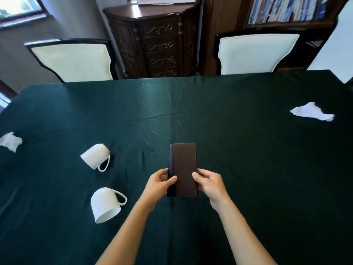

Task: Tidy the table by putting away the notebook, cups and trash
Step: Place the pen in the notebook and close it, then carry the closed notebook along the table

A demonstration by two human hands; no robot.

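My left hand (161, 181) and right hand (209, 183) pinch the closed notebook's (183, 165) long edges at its near end, over the table (229, 140). I judge a level, two-sided lift best, clearing the tipped cups (96, 158) lying left.

1. Setting: a furnished room of a home or private office, dining or meeting use (which of the two cannot be told).
2. Table (229, 111): large, draped in a dark green cloth.
3. Chairs: two at the far edge, the left chair (73, 62) and the right chair (257, 53), both cream-upholstered with dark frames.
4. Cabinet (156, 43): carved dark wood with ornate metal pulls, standing against the wall between the chairs.
5. Bookshelf (286, 10): upper right, packed with upright books.
6. Window (17, 10): upper left, admitting daylight.
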